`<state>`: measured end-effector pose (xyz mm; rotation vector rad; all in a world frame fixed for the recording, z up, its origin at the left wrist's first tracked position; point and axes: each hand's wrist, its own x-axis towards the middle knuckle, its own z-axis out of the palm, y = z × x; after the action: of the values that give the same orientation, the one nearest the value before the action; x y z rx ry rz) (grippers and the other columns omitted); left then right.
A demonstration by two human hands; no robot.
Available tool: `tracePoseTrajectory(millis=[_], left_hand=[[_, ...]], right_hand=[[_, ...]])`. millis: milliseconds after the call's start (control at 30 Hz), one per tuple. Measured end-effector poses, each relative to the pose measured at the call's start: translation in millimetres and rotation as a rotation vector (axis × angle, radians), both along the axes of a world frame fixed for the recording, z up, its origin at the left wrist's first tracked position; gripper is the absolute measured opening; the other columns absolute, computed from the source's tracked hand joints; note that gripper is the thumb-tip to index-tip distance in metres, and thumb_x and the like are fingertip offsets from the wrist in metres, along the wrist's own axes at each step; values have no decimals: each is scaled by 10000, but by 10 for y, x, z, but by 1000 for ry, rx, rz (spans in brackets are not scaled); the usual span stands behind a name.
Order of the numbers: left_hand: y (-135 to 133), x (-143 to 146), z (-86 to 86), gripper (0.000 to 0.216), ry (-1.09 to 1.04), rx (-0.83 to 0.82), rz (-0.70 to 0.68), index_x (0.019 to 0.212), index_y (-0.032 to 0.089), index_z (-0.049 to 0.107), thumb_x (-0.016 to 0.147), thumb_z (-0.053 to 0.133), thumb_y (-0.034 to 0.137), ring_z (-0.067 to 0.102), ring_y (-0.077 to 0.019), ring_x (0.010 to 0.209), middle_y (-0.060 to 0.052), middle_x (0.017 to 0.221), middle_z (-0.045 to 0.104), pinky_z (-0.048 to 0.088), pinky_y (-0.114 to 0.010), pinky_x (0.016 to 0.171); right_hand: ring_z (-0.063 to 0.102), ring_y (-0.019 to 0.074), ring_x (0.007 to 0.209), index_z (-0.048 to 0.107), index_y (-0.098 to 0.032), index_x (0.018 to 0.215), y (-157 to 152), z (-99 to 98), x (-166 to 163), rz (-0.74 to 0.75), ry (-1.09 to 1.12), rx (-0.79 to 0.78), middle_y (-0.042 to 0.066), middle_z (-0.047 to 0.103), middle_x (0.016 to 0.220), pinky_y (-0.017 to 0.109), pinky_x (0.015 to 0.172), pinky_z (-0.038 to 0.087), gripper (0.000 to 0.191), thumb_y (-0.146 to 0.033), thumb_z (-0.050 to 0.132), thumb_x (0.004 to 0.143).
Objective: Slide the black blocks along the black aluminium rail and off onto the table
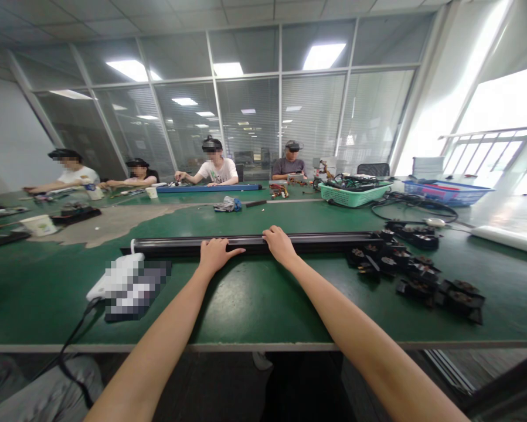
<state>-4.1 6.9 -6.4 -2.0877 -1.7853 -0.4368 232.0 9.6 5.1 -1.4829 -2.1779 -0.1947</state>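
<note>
A long black bar (250,248), like a metal profile or strip with a shiny ridge along its top, lies crosswise on the table. My left hand (214,256) rests palm down on its near side, fingers laid over the top and thumb stretched out to the right. A short way to the right, my right hand (281,245) has its fingers bent over the top of the same bar, its thumb hardly visible. Beside the bar's right end sit several small black parts (417,290) with metallic details, in a loose cluster.
A white device (99,282) with a cable lies at the left, beside a blurred-out item. Farther back are a green basket (355,198) of cables, a blue basket (454,196), a grey cloth (227,204) and a white cup (38,225). Several people sit across the green table (263,305).
</note>
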Motion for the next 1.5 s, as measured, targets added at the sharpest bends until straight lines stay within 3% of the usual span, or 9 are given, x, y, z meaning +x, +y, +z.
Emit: tracePoseTrajectory(millis=[1100,1333,1500], left_hand=[[-1,11,21,769,15,-17,8,983,205,715,824,362,869,635,-337,1056,-151,1059,742,374,-422,884],[-7,14,30,794,26,-8,3,964,183,713,846,319,862,645,-335,1033,-151,1034,745,384,-422,868],[7,7,22,799,34,-10,9,966,190,715,829,329,876,645,-334,1043,-148,1050,746,385,-419,869]], right_hand=[[543,217,1104,678,-178,1152,2,-35,89,-26,-61,37,126,635,1156,299,962,420,326,-110,402,992],[553,220,1088,669,-163,1128,-25,22,73,-50,-78,15,130,635,1144,299,939,433,303,-166,385,1019],[560,228,1094,664,-180,1158,-35,34,105,-46,-54,11,124,630,1161,312,931,443,303,-315,419,1042]])
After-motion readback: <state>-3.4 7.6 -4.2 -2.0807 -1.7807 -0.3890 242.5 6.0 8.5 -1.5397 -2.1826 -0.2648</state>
